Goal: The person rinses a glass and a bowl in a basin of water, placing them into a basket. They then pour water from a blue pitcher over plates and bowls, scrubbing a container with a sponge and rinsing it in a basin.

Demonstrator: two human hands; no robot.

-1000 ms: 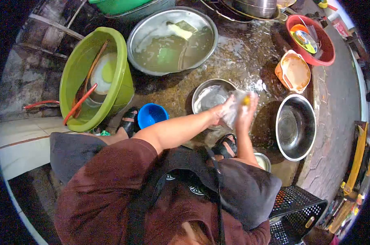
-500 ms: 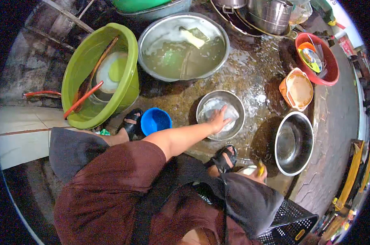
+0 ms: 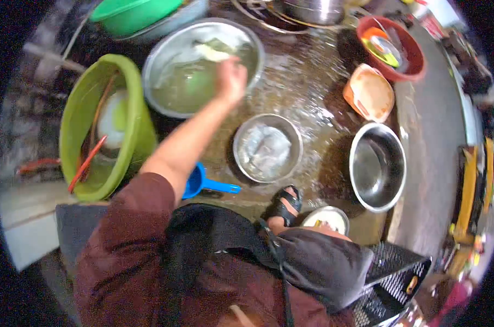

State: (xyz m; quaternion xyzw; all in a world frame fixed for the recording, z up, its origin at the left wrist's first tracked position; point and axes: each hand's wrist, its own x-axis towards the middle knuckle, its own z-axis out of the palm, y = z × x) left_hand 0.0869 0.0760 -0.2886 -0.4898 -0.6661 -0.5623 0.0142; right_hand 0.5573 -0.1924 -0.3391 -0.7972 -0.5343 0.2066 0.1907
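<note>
My left hand (image 3: 231, 82) reaches over the right side of the large metal basin (image 3: 151, 90), which holds cloudy, greenish water. Motion smears its fingers. Just beyond the fingertips, a pale yellow piece (image 3: 213, 53) lies in the water. Between that basin and my foot stands a smaller metal bowl (image 3: 237, 143) with a whitish, filmy mass (image 3: 266, 150) in it. Low on the right, my right hand (image 3: 328, 226) is mostly hidden behind my knee. Its fingers are down in a bowl (image 3: 343, 219) with white contents, closed at a small yellow thing (image 3: 317, 223).
A green tub (image 3: 132, 103) with long-handled tools stands at left. A blue dipper (image 3: 220, 187) lies near my left forearm. On the right are an empty metal basin (image 3: 402, 163), an orange container (image 3: 379, 92) and a red basin (image 3: 421, 65). The floor (image 3: 307, 103) is wet.
My left hand has left the filmy mass in the smaller bowl and moved up and left over the large basin. The view has shifted, showing the blue dipper's handle. My right hand stays at its bowl.
</note>
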